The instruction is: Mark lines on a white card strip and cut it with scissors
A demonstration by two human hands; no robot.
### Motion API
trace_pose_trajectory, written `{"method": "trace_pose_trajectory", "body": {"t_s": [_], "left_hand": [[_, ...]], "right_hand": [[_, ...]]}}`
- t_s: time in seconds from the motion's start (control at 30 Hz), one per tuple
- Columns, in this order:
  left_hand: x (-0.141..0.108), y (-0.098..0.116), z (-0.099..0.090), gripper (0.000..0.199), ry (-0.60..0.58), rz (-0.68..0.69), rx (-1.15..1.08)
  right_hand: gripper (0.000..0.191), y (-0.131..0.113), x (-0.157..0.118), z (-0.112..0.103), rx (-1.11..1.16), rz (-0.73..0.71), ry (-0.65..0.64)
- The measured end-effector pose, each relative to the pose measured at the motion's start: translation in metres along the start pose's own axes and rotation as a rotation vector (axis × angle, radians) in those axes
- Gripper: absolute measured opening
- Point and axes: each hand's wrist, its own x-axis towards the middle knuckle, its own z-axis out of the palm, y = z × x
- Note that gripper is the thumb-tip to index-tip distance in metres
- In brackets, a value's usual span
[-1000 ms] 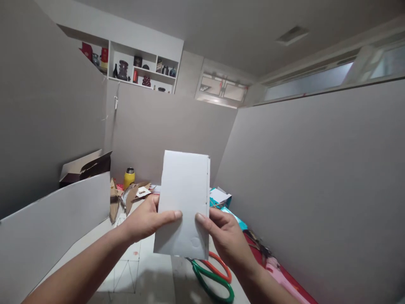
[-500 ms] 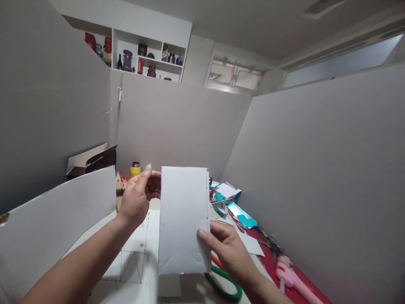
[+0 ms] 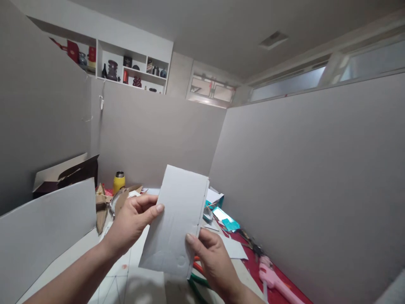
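A rectangular piece of white cardboard (image 3: pixel 179 219) is held up in front of me, tilted with its top leaning right. My left hand (image 3: pixel 136 217) pinches its left edge, thumb on the near face. At the lower right edge my right hand (image 3: pixel 213 257) grips it too, thumb in front and fingers behind. Partly hidden behind the card and my right hand are scissors (image 3: pixel 198 280) with green and orange handles. Below lies a white sheet (image 3: pixel 115 283) with drawn pencil lines.
A pink glue gun (image 3: pixel 274 276) lies on red cloth at the right, near teal scraps (image 3: pixel 228 219). A large white board (image 3: pixel 57 228) stands at the left. Behind it are an open dark box (image 3: pixel 79 173) and a yellow bottle (image 3: pixel 119 182). Grey partitions (image 3: pixel 152 135) enclose the table.
My left hand has moved down and closed its thumb onto the card's left edge. The card has tilted clockwise. The whole view has shifted, so the background sits further left.
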Motion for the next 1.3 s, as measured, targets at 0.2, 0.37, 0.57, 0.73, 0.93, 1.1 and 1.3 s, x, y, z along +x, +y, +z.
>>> {"method": "trace_pose_trajectory", "body": {"t_s": [0.2, 0.37, 0.57, 0.73, 0.93, 1.1, 1.3], "left_hand": [[0.002, 0.008, -0.011, 0.025, -0.206, -0.077, 0.147], [0.001, 0.01, -0.012, 0.028, -0.466, -0.117, 0.356], [0.003, 0.013, -0.018, 0.037, -0.12, 0.069, 0.441], [0.007, 0.026, -0.026, 0.018, 0.555, 0.391, 0.127], [0.002, -0.004, 0.009, 0.051, 0.226, 0.104, -0.251], [-0.006, -0.029, 0.031, 0.047, -0.022, -0.123, -0.424], [0.002, -0.02, 0.015, 0.057, 0.123, -0.122, -0.377]], "right_hand": [[0.036, -0.022, 0.013, -0.025, 0.076, -0.163, 0.166], [0.033, -0.05, 0.013, -0.045, -0.085, -0.027, 0.01], [0.026, -0.061, 0.014, -0.049, -0.214, 0.105, -0.112], [0.025, -0.063, 0.028, -0.046, 0.009, -0.224, 0.382], [0.024, -0.057, 0.028, 0.001, 0.02, -0.314, 0.342], [0.026, -0.046, 0.014, 0.024, -0.002, -0.179, -0.011], [0.018, -0.02, 0.002, -0.047, -0.911, -0.044, -0.125]]}}
